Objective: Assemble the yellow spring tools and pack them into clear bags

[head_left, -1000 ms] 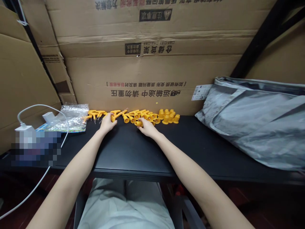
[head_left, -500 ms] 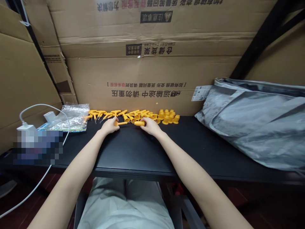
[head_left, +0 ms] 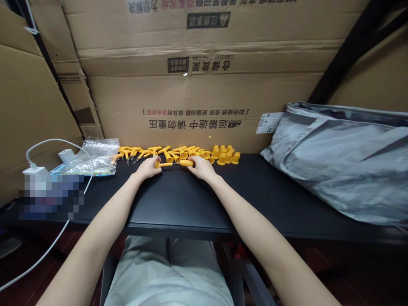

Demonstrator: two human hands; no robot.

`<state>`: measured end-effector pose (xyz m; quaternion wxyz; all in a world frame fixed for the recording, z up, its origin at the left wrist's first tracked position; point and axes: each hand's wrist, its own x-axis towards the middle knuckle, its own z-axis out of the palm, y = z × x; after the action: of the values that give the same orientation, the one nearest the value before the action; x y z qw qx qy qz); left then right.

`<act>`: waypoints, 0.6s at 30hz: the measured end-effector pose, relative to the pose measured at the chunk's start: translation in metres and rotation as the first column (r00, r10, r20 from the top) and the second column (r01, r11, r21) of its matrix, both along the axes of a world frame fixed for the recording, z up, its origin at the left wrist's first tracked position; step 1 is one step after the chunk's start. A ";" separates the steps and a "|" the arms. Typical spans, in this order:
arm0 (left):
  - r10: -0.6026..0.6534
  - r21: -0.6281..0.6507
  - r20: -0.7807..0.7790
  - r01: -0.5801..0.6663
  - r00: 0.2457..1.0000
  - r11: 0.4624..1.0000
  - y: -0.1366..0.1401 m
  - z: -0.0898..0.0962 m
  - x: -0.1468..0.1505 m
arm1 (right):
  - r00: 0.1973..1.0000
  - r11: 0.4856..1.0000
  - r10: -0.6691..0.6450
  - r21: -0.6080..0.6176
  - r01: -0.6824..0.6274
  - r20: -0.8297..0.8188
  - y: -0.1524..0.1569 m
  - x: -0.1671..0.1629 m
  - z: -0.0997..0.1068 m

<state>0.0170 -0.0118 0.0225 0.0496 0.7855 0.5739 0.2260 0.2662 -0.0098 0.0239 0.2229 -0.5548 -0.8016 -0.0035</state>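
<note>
My left hand (head_left: 148,168) is closed around the handle end of a yellow corkscrew (head_left: 165,164), whose ridged shaft points right with a thin metal tip. Facing it, my right hand (head_left: 202,167) pinches a yellow bell-shaped cap (head_left: 185,162) on its side. Only a small gap shows between the metal tip and the cap; whether they touch is too small to tell. Behind my hands, several yellow T-handled corkscrews (head_left: 155,150) lie in a row with their metal spirals exposed. To the right stand several yellow bell-shaped caps (head_left: 228,157) in a cluster.
A black tabletop (head_left: 178,199) lies under my forearms. At left are a clear plastic bag (head_left: 100,155), a white charger (head_left: 35,171) and its cable (head_left: 92,170). A grey fabric bag (head_left: 338,165) sits at right. Cardboard (head_left: 191,93) walls the back.
My left hand has shifted slightly right with the corkscrew, and the cap in my right hand sits slightly higher. The corkscrew tip and cap are closer together.
</note>
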 end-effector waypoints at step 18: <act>-0.086 0.129 0.171 0.065 0.982 0.989 -0.002 -0.001 0.005 | 0.726 0.875 0.360 -0.059 -0.481 -0.586 0.016 0.010 -0.007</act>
<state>0.0219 -0.0136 0.0214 0.0600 0.7853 0.5220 0.3274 0.2761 0.0061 0.0166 0.3830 -0.3538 -0.8015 0.2927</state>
